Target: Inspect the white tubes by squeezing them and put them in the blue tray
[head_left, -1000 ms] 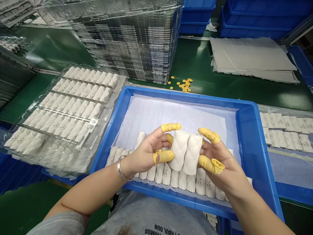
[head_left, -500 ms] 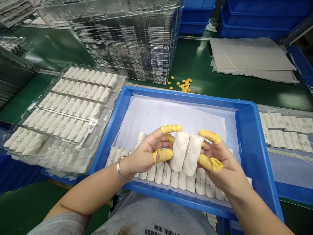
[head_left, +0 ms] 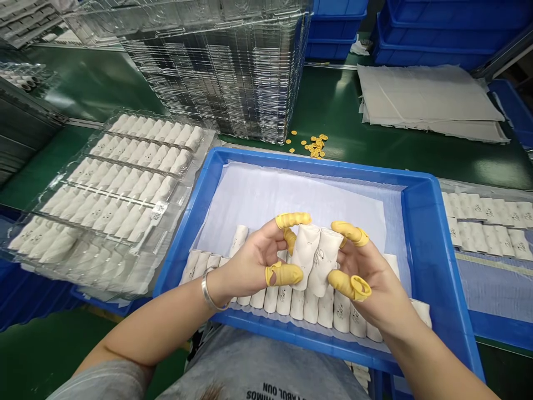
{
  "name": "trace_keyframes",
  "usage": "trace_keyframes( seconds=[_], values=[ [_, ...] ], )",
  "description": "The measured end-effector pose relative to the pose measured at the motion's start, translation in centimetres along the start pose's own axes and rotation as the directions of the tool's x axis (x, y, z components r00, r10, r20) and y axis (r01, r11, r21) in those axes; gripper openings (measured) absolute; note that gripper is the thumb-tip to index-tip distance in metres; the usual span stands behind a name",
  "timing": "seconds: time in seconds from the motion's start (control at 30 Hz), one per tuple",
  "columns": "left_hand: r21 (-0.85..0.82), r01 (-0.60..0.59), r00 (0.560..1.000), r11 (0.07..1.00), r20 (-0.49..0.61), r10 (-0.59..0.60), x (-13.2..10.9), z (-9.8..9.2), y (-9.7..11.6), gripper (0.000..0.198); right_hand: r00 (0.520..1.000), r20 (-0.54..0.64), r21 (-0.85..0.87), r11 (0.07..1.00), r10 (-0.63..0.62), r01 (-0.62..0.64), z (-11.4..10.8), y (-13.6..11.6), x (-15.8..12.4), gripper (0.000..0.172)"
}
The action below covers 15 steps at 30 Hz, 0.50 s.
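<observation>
Side by side over the blue tray (head_left: 325, 163), two white bumpy rolls stand nearly upright. My left hand (head_left: 254, 261) grips the left roll (head_left: 306, 250) between thumb and fingers. My right hand (head_left: 370, 272) has its thumb and fingers closed on the right roll (head_left: 325, 266), which carries a small dark script mark. The two rolls touch each other. Yellow finger cots cover thumbs and several fingertips. Beneath my hands, a row of similar rolls (head_left: 310, 308) lies along the tray's near side on a white liner sheet (head_left: 266, 189); my hands hide part of it.
To the left, a clear plastic tray (head_left: 100, 272) holds rows of white rolls. Behind stands a tall stack of clear trays (head_left: 225, 83). Loose yellow finger cots (head_left: 316, 147) lie on the green table (head_left: 337, 116). White sheets (head_left: 428, 100) and blue bins (head_left: 449, 28) are at back right.
My right hand has moved slightly left, and the rolls have turned a little, showing more of the script mark. My left thumb has shifted right across the left roll's lower part.
</observation>
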<state>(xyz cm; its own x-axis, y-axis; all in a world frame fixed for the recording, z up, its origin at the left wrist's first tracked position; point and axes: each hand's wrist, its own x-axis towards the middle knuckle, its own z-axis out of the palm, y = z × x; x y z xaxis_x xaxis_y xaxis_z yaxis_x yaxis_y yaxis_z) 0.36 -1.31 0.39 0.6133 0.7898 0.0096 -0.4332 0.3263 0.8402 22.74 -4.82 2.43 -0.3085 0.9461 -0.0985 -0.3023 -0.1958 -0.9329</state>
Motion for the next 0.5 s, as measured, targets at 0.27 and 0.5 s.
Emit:
trace_keyframes(
  seconds=[0.27, 0.5],
  values=[
    [0.019, -0.038, 0.999, 0.999, -0.013, 0.039, 0.06, -0.22, 0.45, 0.069, 0.999, 0.044, 0.034, 0.999, -0.007, 0.006, -0.4, -0.23, -0.09, 0.048],
    [-0.05, -0.045, 0.999, 0.998, 0.018, 0.046, 0.14, 0.01, 0.74, 0.057, 0.998, 0.059, 0.037, 0.999, -0.008, 0.006, -0.56, -0.65, -0.07, 0.041]
  ],
)
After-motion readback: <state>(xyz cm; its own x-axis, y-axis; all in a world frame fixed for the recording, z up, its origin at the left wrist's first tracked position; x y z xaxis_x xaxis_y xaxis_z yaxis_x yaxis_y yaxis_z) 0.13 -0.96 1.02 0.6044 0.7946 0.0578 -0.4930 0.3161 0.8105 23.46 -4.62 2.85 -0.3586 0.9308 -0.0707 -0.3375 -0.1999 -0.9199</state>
